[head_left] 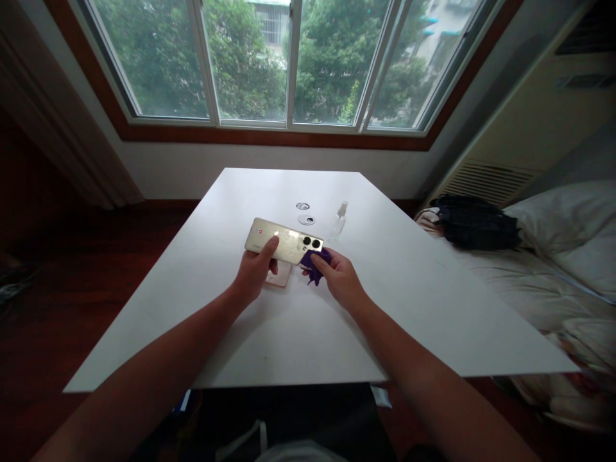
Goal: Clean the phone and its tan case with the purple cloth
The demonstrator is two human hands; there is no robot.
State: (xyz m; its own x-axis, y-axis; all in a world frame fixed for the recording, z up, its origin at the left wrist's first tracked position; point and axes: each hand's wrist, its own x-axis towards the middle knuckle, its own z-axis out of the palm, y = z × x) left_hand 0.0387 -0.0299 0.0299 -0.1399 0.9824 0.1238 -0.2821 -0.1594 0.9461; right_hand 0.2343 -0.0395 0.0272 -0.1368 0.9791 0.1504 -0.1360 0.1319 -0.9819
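A pale gold smartphone (289, 242) is held sideways above the table, its back and dark round camera lenses facing me. My left hand (255, 269) grips its lower edge toward the left end, thumb across the back. My right hand (339, 274) pinches a purple cloth (315, 264) against the phone's right end, just below the lenses. Beneath the phone, a pinkish flat rectangular object (279, 276) lies partly hidden on the table; I cannot tell its kind.
On the white table (409, 308), a clear spray bottle (339, 219) stands beyond my right hand. Two small round or oval flat pieces (307, 220) lie behind the phone. A dark bundle (476, 221) rests on the pale bedding (539, 269) at right. Windows (250, 64) are ahead.
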